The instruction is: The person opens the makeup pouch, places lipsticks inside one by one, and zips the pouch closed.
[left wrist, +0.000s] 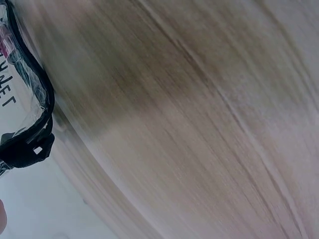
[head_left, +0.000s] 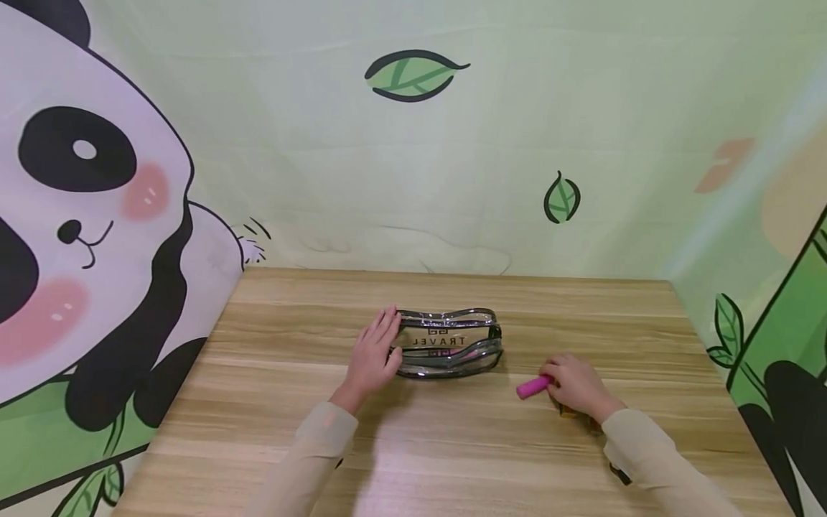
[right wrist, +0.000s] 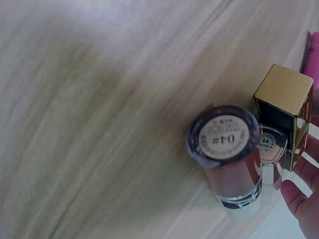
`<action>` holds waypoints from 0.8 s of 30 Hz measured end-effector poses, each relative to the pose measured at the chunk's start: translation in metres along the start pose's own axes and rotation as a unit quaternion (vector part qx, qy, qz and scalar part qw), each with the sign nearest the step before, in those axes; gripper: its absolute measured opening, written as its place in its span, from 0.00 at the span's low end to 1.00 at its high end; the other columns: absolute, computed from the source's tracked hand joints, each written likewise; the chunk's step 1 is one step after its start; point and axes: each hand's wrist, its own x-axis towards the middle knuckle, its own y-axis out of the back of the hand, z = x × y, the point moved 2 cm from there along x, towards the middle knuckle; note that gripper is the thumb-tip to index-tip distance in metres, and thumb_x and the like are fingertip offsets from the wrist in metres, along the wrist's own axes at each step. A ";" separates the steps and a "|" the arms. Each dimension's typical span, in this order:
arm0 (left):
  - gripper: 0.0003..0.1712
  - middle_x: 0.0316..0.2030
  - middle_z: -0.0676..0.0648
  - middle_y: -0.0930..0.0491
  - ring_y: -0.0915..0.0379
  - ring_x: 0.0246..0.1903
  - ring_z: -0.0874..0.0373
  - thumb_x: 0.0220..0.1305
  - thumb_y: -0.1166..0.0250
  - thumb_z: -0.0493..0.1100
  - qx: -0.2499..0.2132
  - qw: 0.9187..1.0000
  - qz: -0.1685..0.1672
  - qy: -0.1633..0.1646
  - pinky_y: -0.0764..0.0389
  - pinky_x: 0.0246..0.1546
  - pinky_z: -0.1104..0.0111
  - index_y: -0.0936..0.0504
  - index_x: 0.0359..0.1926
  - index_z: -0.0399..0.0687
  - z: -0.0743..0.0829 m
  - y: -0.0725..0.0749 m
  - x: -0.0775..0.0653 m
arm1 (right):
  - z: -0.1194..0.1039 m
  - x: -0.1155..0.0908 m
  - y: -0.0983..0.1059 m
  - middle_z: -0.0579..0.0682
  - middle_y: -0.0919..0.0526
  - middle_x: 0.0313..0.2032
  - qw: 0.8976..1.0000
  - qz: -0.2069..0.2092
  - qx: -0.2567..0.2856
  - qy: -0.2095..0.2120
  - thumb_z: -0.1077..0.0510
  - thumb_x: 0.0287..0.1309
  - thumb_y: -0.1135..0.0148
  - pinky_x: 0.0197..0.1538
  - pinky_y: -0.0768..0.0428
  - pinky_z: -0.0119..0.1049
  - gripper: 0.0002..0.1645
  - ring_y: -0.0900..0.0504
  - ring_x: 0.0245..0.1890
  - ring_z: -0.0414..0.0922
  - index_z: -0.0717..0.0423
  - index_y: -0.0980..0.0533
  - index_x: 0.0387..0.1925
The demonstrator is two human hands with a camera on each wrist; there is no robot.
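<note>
A clear pouch with black trim and the word TRAVEL [head_left: 446, 341] lies mid-table, its lettering mirrored in the head view. My left hand [head_left: 377, 352] rests at its left end, fingers straight along the edge and thumb apart. Something pink [head_left: 474, 353] shows through the plastic. To the right, my right hand [head_left: 575, 384] pinches the end of a pink tube [head_left: 533, 388]. Beneath that hand, in the right wrist view, are a gold-and-black lipstick case [right wrist: 285, 89], a dark-rimmed cosmetic tube labelled 04# [right wrist: 232, 174] and a smaller clear item marked 04 [right wrist: 271, 149].
The wooden table [head_left: 271, 424] meets a light green cloth backdrop [head_left: 310, 143] along its far edge. A printed panda [head_left: 97, 273] covers the cloth on the left, with printed leaves and dark shapes on the right.
</note>
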 end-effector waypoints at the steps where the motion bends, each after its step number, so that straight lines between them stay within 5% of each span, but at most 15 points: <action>1: 0.32 0.65 0.48 0.44 0.48 0.64 0.49 0.55 0.52 0.45 0.000 1.000 0.002 -0.001 0.39 0.57 0.50 0.40 0.63 0.44 0.000 0.000 0.000 | -0.001 0.000 0.000 0.52 0.20 0.38 1.000 0.002 -0.001 0.002 0.59 0.41 0.36 0.41 0.26 0.49 0.12 0.24 0.41 0.52 0.54 0.20 0.33; 24: 0.32 0.64 0.47 0.42 0.47 0.64 0.48 0.54 0.50 0.43 0.002 1.000 0.014 -0.007 0.36 0.55 0.49 0.38 0.62 0.42 0.000 -0.003 -0.001 | -0.006 -0.003 0.000 0.50 0.20 0.32 0.999 0.041 -0.003 0.013 0.58 0.40 0.33 0.39 0.25 0.45 0.11 0.23 0.35 0.49 0.56 0.21 0.30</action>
